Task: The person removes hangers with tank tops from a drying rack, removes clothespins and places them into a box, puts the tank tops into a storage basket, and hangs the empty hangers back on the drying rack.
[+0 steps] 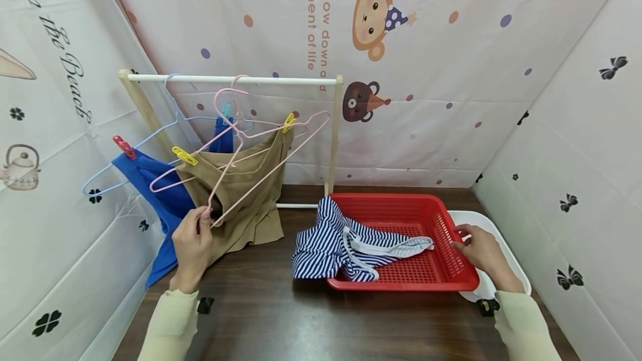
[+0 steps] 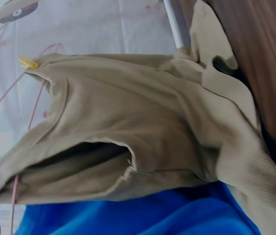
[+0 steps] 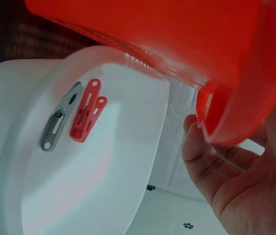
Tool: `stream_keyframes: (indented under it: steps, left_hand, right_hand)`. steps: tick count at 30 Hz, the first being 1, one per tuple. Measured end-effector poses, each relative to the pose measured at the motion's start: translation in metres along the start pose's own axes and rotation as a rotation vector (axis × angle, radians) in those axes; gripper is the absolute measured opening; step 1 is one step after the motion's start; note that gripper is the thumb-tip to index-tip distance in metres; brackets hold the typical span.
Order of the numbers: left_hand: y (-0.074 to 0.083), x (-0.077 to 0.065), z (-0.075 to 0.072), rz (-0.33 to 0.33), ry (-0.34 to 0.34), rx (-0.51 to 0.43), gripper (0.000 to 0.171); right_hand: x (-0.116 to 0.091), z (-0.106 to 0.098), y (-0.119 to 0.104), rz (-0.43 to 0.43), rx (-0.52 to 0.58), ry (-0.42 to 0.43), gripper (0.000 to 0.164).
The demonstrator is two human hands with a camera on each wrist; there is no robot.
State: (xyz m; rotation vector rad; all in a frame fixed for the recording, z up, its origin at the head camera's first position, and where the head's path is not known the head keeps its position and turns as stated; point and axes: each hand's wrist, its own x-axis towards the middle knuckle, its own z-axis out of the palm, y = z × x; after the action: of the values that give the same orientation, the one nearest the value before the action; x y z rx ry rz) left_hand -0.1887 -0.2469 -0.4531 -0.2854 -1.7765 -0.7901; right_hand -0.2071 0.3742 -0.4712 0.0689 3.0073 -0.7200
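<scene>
My left hand (image 1: 193,241) pinches one end of a pink wire hanger (image 1: 273,170), in front of the hanging clothes. No garment is on this hanger. On the right, the fingers of my right hand (image 1: 484,252) grip the rim of a red plastic basket (image 1: 401,286), seen close up in the right wrist view. A blue-and-white striped garment (image 1: 321,247) lies partly in the basket and drapes over its left side. Behind my left hand a khaki garment (image 1: 261,183) hangs from another pink hanger by yellow clothespins (image 1: 185,156).
A white-railed rack (image 1: 286,80) stands at the back left. From its blue hanger (image 1: 150,137) hangs a blue garment (image 1: 165,194), with a red clothespin (image 1: 124,147). A white tray (image 1: 511,261) beside the basket holds grey (image 3: 61,117) and red clothespins (image 3: 86,112).
</scene>
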Motion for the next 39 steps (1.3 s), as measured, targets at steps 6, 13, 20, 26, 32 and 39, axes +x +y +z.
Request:
stream_keyframes:
  steps: [6, 13, 20, 26, 32, 39]
  left_hand:
    - [0.005, 0.013, 0.01, 0.033, -0.032, 0.015, 0.023]
    - [0.009, 0.028, 0.024, 0.069, -0.076, 0.045, 0.019]
    - [0.015, 0.044, 0.041, 0.102, -0.092, 0.051, 0.015]
    - [0.021, 0.054, 0.057, 0.123, -0.095, 0.041, 0.009]
    - [0.025, 0.059, 0.071, 0.133, -0.1, 0.031, 0.005]
    - [0.027, 0.063, 0.082, 0.123, -0.105, 0.028, 0.008]
  right_hand:
    - [0.0, 0.0, -0.001, -0.002, -0.003, 0.003, 0.051]
    - [-0.001, 0.0, -0.002, -0.005, -0.005, 0.009, 0.05]
    - [-0.001, 0.0, -0.002, -0.002, -0.004, 0.011, 0.05]
    - [-0.001, 0.001, -0.001, 0.004, 0.002, -0.001, 0.051]
    - [-0.002, 0.002, -0.002, -0.014, -0.016, 0.013, 0.05]
    - [-0.004, 0.004, -0.002, -0.042, -0.042, 0.06, 0.049]
